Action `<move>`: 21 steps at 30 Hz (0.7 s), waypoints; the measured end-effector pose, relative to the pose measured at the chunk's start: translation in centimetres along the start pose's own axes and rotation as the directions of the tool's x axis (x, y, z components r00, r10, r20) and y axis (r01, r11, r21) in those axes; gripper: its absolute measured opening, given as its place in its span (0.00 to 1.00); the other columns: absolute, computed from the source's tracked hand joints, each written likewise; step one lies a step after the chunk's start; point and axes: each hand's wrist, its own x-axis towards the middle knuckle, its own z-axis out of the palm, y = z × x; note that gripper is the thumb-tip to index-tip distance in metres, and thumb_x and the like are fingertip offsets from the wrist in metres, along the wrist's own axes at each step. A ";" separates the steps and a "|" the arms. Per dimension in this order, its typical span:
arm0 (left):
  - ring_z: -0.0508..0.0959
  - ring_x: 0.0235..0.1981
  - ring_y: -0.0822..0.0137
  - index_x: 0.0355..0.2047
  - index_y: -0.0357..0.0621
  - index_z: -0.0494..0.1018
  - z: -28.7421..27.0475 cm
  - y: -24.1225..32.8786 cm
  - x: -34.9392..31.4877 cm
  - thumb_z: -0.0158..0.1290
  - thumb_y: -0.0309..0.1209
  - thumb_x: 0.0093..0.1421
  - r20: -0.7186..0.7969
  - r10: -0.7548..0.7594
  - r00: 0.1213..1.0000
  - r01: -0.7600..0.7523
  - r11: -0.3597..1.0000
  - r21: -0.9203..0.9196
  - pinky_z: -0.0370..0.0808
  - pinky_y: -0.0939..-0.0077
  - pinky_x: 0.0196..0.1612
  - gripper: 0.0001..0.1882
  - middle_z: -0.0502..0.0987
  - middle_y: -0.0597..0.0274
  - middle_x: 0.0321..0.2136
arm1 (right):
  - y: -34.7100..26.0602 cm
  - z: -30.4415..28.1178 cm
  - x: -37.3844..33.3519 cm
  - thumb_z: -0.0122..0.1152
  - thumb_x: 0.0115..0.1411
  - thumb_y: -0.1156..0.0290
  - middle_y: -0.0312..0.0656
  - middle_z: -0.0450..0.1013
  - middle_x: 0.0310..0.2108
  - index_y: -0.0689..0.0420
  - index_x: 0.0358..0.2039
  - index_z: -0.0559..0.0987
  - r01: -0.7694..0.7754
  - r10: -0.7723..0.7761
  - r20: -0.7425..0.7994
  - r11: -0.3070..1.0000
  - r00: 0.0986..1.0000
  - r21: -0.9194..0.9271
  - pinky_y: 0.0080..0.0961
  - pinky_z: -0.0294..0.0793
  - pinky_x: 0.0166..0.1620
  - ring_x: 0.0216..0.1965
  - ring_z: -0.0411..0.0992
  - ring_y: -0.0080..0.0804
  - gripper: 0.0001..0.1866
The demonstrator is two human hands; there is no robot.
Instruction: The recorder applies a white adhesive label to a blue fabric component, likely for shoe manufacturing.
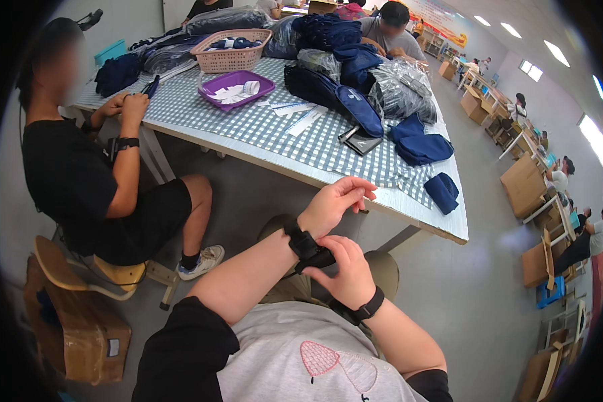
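My left hand (335, 204) hovers just off the near edge of the table, fingers loosely bent and pointing right, with nothing visible in it. Around its wrist sits a black wristband device (303, 245). My right hand (348, 273) reaches across to that wrist, thumb and fingers closing on a dark part of the wristband device; the fingertips' exact hold is partly hidden. A black band (370, 305) circles my right wrist. Nearest to my hands on the table are a folded navy cloth piece (442, 193) and a black flat object (363, 143).
On the checked tablecloth (248, 137) stand a purple tray (264, 86) with white paper strips, a pink basket (208, 61) and heaped navy bags (321, 90), some plastic-wrapped. A person (67, 154) sits at left; another (398, 43) sits across. Cardboard boxes (522, 184) line the right.
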 end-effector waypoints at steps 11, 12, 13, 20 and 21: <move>0.68 0.30 0.79 0.43 0.38 0.71 -0.2 -0.8 0.6 0.43 0.26 0.64 -0.045 0.026 0.999 -0.025 1.000 0.013 0.67 0.86 0.37 0.11 0.75 0.62 0.37 | 0.0 1.7 0.2 0.70 0.44 0.67 0.46 0.69 0.38 0.61 0.39 0.70 -0.123 0.125 -0.090 0.992 0.988 0.030 0.34 0.68 0.44 0.39 0.69 0.44 0.24; 0.68 0.30 0.79 0.43 0.39 0.71 -0.2 -0.8 0.8 0.43 0.27 0.64 -0.062 0.035 0.997 -0.034 0.999 0.011 0.67 0.86 0.37 0.11 0.74 0.63 0.36 | 0.0 1.7 0.3 0.69 0.44 0.67 0.45 0.69 0.38 0.61 0.39 0.70 -0.073 0.069 -0.124 0.997 0.990 -0.027 0.34 0.69 0.43 0.39 0.69 0.44 0.23; 0.68 0.30 0.80 0.43 0.39 0.71 -0.3 -0.8 0.9 0.43 0.27 0.64 -0.079 0.044 0.996 -0.044 0.999 0.009 0.67 0.86 0.37 0.11 0.74 0.63 0.36 | 0.0 1.7 0.4 0.69 0.45 0.68 0.45 0.69 0.37 0.61 0.39 0.70 -0.024 0.011 -0.154 0.996 0.988 -0.085 0.34 0.70 0.43 0.39 0.70 0.44 0.23; 0.68 0.30 0.80 0.43 0.39 0.71 -0.4 -1.0 0.7 0.43 0.28 0.64 -0.138 0.056 0.989 -0.055 0.998 0.014 0.66 0.87 0.37 0.11 0.74 0.64 0.35 | -0.2 1.5 0.2 0.68 0.45 0.68 0.45 0.70 0.38 0.61 0.40 0.70 -0.010 0.001 -0.117 0.997 0.993 -0.080 0.33 0.71 0.44 0.40 0.70 0.43 0.23; 0.68 0.30 0.80 0.43 0.39 0.71 -0.4 -1.0 0.7 0.43 0.28 0.64 -0.143 0.052 0.988 -0.051 0.999 0.011 0.66 0.87 0.37 0.11 0.74 0.64 0.35 | -0.3 1.6 0.2 0.68 0.45 0.68 0.45 0.70 0.38 0.60 0.40 0.70 -0.016 0.007 -0.117 0.997 0.993 -0.074 0.33 0.71 0.44 0.40 0.70 0.43 0.23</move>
